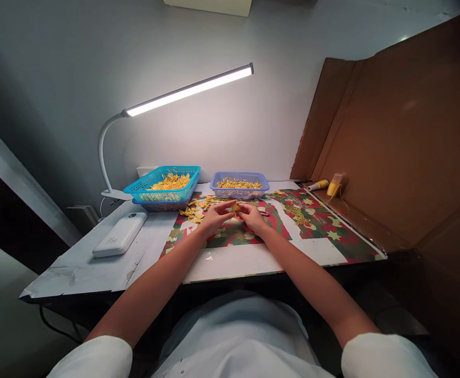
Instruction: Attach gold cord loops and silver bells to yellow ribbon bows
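yellow piece was pinched by fingers of left hand and right hand; soft, even pressure seemed best.

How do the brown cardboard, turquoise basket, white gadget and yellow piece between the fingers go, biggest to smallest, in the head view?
1. brown cardboard
2. turquoise basket
3. white gadget
4. yellow piece

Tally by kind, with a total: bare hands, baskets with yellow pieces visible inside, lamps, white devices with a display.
Bare hands: 2 (left hand, right hand)
Baskets with yellow pieces: 2 (turquoise basket, lilac basket)
Lamp: 1
White device with a display: 1
Total: 6
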Demonstrator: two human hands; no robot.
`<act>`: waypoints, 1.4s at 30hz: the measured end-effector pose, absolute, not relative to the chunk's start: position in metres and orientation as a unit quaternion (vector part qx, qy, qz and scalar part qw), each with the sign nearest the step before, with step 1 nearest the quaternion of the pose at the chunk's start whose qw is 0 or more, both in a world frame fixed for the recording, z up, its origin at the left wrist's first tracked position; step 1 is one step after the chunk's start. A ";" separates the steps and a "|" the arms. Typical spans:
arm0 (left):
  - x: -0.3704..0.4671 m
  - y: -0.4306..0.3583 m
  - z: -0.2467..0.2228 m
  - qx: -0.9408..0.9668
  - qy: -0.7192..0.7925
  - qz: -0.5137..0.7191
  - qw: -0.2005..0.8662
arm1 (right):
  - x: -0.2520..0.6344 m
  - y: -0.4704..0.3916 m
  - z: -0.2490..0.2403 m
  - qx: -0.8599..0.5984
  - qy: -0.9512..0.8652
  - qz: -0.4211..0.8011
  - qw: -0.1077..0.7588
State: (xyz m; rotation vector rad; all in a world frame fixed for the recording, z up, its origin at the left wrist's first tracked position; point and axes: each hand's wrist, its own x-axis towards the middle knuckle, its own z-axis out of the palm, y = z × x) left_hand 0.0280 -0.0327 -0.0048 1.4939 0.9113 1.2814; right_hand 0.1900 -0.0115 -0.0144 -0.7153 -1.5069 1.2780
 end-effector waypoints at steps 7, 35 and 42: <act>0.026 -0.032 -0.006 0.605 0.396 0.531 0.442 | 0.194 -0.016 -0.010 -0.357 -0.648 0.392 0.547; 0.030 -0.031 -0.010 0.716 0.519 0.383 0.269 | 0.253 0.017 0.020 -0.326 -0.365 0.426 0.761; 0.011 -0.023 -0.007 0.705 0.555 0.434 0.080 | 0.239 0.009 0.015 -0.324 -0.467 0.490 0.661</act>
